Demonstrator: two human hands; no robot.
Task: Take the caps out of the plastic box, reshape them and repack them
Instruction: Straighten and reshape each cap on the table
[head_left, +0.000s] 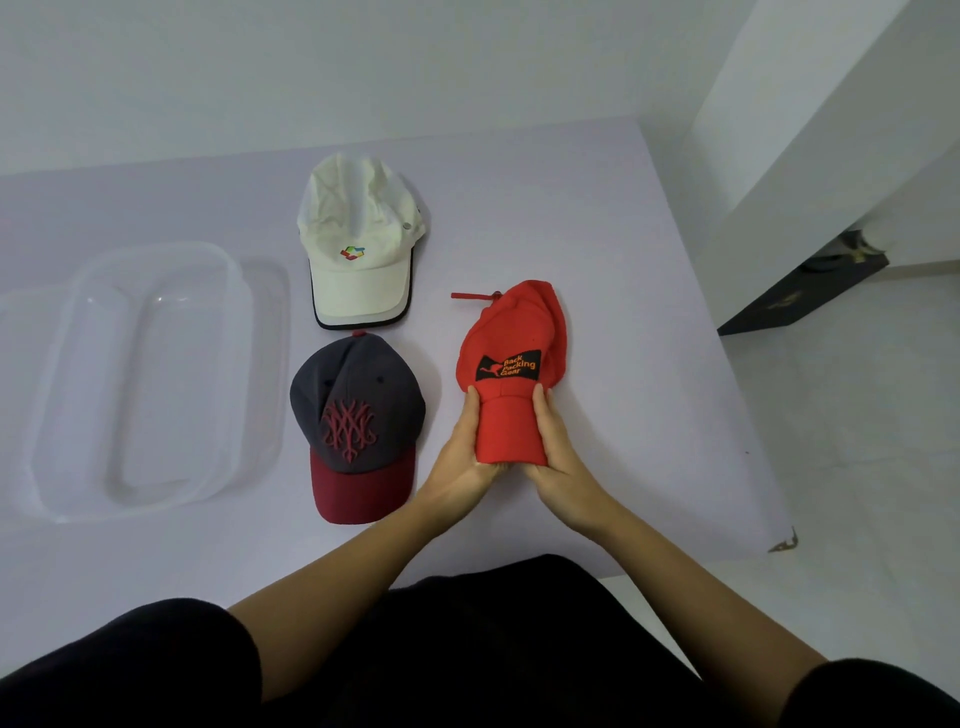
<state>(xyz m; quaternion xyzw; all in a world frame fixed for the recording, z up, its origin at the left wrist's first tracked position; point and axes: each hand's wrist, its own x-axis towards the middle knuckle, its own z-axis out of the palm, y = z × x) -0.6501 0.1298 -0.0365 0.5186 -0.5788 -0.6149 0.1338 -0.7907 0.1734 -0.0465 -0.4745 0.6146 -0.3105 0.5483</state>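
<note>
A red cap (511, 374) with a black patch lies right of centre on the table. My left hand (465, 449) and my right hand (558, 447) both squeeze its brim from either side, curling it. Its crown is crumpled and a red strap sticks out at the far end. A white cap (358, 244) rests further back, its crown creased. A grey cap with a dark red brim (356, 421) sits in front of it, left of my hands. The clear plastic box (57, 395) stands at the left with nothing in it.
The pale table (649, 395) ends at its right edge, with a metal corner at the front right. White floor lies beyond, and a dark flat object (800, 299) rests on it by a white wall.
</note>
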